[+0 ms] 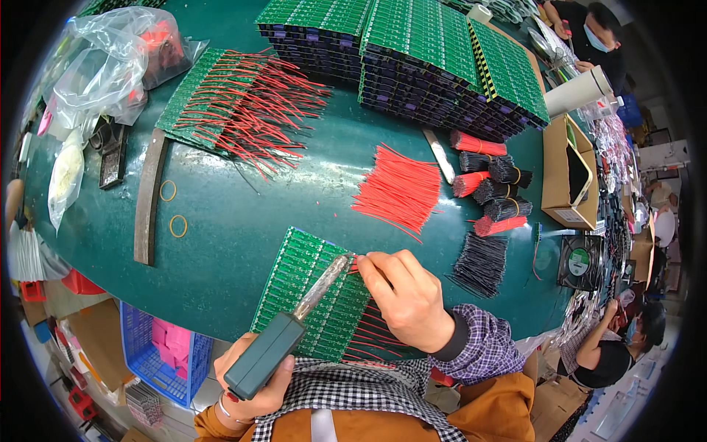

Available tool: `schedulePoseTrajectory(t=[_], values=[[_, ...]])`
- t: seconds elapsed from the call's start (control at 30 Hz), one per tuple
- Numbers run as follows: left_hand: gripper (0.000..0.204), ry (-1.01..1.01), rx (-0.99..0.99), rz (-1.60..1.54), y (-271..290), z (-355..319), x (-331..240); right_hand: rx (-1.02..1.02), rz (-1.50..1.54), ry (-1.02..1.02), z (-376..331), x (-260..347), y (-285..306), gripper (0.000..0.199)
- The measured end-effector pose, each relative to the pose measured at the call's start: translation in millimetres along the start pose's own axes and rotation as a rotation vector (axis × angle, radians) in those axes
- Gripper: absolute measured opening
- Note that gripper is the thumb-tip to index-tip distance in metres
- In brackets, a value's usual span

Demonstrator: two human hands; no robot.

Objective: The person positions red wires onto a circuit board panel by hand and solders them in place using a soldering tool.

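Soldering iron (286, 331), pointing forward-right, axis diagonal

Green tabletop (239, 214), scuffed, pale sheen across its middle. Lower left: light floor (173, 423), blue plastic crate (158, 383) beside brown cardboard (96, 339). Upper right: one masked co-worker (578, 22); lower right: a second co-worker (607, 361), both in background.

The scene is brightly lit, and a pale sheen is spread across the middle of the worktop (243, 214). Small white highlights are caught by the clear plastic bag (99, 62), while the sides of the circuit-board stack (416, 51) are left dark. The soldering iron (276, 345) is rendered crisply; the far right background is softened. Edges are bowed towards the blackened rim.
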State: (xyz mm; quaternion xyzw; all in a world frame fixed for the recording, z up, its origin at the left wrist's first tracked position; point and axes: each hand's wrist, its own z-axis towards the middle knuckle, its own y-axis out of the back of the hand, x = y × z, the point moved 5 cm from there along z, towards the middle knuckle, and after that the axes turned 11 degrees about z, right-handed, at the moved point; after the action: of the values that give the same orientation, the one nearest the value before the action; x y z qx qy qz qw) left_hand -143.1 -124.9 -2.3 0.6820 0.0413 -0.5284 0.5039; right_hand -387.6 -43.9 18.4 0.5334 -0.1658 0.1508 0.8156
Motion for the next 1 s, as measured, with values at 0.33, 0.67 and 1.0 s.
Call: schedulePoseTrajectory(t=[0.33, 0.67, 1.0], values=[[0.032, 0.034, 0.016, -0.002, 0.8, -4.2, 1.7, -0.009, 0.029, -0.042, 0.0, 0.9, 0.1, 0.041], [0.032, 0.112, 0.041, -0.021, 3.0, -7.2, 2.8, -0.031, -0.033, -0.015, 0.0, 0.7, 0.1, 0.029], [0.030, 0.127, 0.023, -0.007, 7.3, -9.0, 2.6, -0.129, -0.038, 0.050, -1.6, 7.0, 5.7, 0.028]])
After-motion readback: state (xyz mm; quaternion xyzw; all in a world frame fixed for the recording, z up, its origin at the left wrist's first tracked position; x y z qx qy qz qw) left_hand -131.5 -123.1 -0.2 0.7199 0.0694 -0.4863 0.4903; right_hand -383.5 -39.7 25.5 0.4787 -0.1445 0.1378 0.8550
